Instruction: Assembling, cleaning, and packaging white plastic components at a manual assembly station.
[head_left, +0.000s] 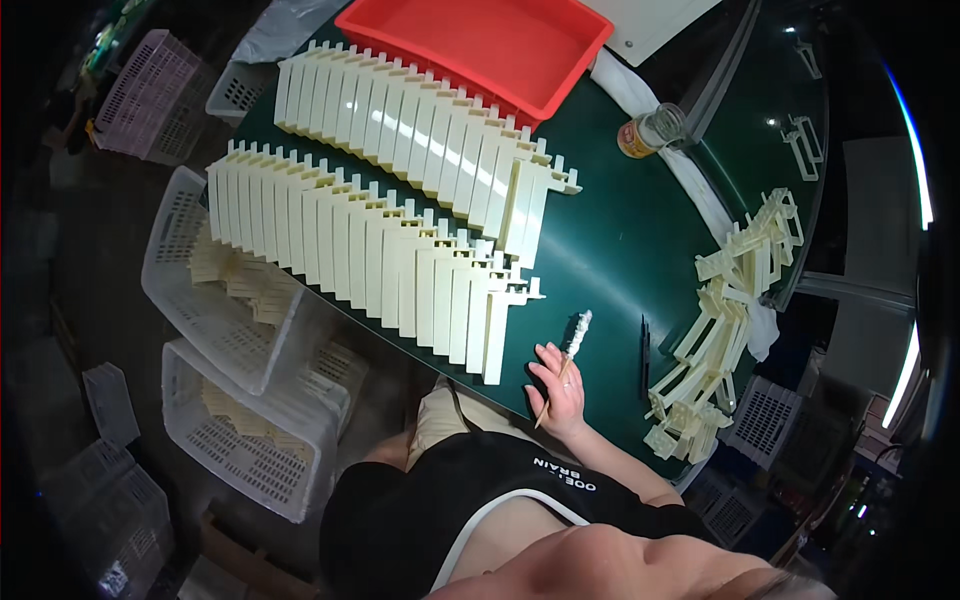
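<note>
My right hand is at the near edge of the green table. Its fingers close on a thin wooden stick whose upper end is wrapped in lumpy white material. To the left of this hand, two long slanting rows of cream plastic parts stand close together: the near row and the far row. A slim black tool lies to the right of the hand. My left forearm shows beside my lap, but my left hand is hidden.
A red tray sits at the far side. Beyond the hand stands a glass jar with a coloured label. Cream plastic frames lie heaped along the right edge. White baskets holding parts are stacked at the left, below the tabletop.
</note>
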